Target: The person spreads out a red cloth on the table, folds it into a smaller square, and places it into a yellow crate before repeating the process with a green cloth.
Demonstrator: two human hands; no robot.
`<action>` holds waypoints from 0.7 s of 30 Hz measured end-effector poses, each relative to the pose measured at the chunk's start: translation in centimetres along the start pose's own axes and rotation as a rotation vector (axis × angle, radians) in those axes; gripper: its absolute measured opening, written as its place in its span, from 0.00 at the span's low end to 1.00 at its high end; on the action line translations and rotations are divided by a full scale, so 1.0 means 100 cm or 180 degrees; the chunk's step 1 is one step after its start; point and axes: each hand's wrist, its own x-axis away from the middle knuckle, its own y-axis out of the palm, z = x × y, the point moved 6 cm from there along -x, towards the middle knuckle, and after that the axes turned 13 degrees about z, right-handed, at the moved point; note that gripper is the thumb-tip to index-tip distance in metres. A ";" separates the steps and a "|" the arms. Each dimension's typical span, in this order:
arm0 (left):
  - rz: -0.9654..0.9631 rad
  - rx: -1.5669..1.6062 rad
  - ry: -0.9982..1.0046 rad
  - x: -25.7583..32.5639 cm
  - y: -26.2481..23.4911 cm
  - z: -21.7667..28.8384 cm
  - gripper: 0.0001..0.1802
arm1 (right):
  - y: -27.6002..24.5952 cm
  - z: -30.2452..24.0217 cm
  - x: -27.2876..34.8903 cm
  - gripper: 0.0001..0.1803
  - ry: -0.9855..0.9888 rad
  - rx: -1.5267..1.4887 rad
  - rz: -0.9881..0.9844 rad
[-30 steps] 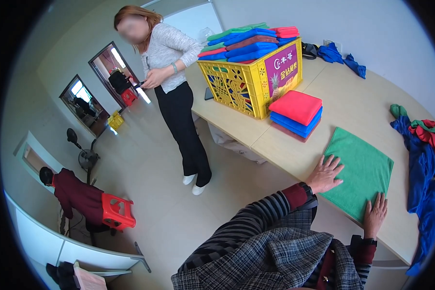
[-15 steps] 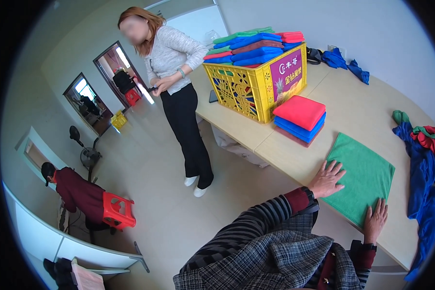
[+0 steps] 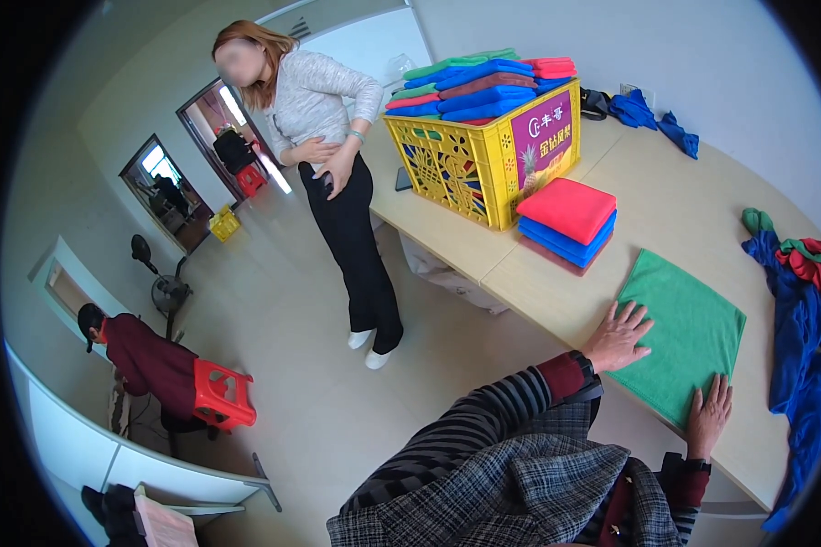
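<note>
A green cloth (image 3: 682, 328) lies spread flat on the pale table, its near edge at the table's front edge. My left hand (image 3: 617, 337) rests on its near left corner, palm down with fingers spread. At the near right corner lies my right hand (image 3: 709, 417), fingers stretched out and touching the cloth's edge. Neither hand grips anything. Just beyond the cloth sits a neat stack of folded cloths (image 3: 567, 219), red on top, blue below and brownish red at the bottom.
A yellow plastic crate (image 3: 456, 173) heaped with folded cloths stands farther back. Loose blue, red and green cloths (image 3: 798, 310) hang over the table's right side. A standing person (image 3: 328, 128) is left of the table; another person (image 3: 155, 365) sits on a red stool (image 3: 223, 398).
The standing person has leaned slightly left and brought their hands down to the waist and hip. My hands and the green cloth look unmoved.
</note>
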 end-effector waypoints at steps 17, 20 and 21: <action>0.0107 -0.0019 0.0028 0.000 -0.001 -0.004 0.38 | 0.005 0.000 -0.005 0.33 0.0035 0.0082 -0.0152; 0.0061 -0.0003 0.0034 0.002 -0.001 0.004 0.38 | 0.002 0.005 0.002 0.33 0.0077 0.0103 -0.0164; -0.0027 0.0010 0.0028 0.003 0.000 0.008 0.38 | 0.000 0.009 0.006 0.33 0.0120 0.0136 -0.0182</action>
